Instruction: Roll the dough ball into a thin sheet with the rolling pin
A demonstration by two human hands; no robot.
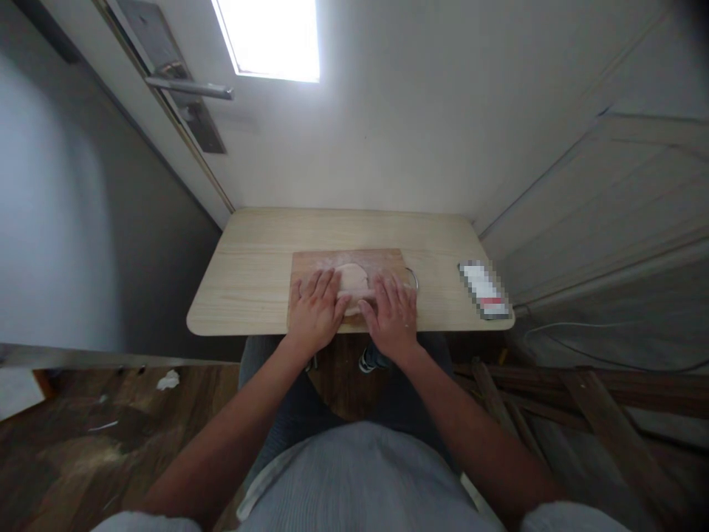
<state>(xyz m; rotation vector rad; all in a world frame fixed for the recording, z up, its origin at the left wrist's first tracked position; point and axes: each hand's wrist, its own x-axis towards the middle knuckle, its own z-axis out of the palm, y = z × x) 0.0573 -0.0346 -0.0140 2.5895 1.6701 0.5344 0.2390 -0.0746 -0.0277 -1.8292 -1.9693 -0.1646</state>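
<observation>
A flat, pale round of dough (pixel 353 277) lies on a floured wooden cutting board (pixel 388 258). Across the dough's near side runs a pale bar that looks like a rolling pin (pixel 360 296), mostly hidden under my hands. My left hand (pixel 317 307) rests palm down over its left part, fingers stretched forward and thumb pointing inward. Over the right part lies my right hand (pixel 391 310), also palm down with fingers extended. Both thumbs come near each other at the middle, just short of touching.
The board sits on a light wooden table (pixel 249 273) with a metal ring (pixel 413 278) at the board's right end. A phone (pixel 484 290) lies near the table's right edge. Behind stands a white door with a lever handle (pixel 191 88). Wooden bars (pixel 603 414) are at the lower right.
</observation>
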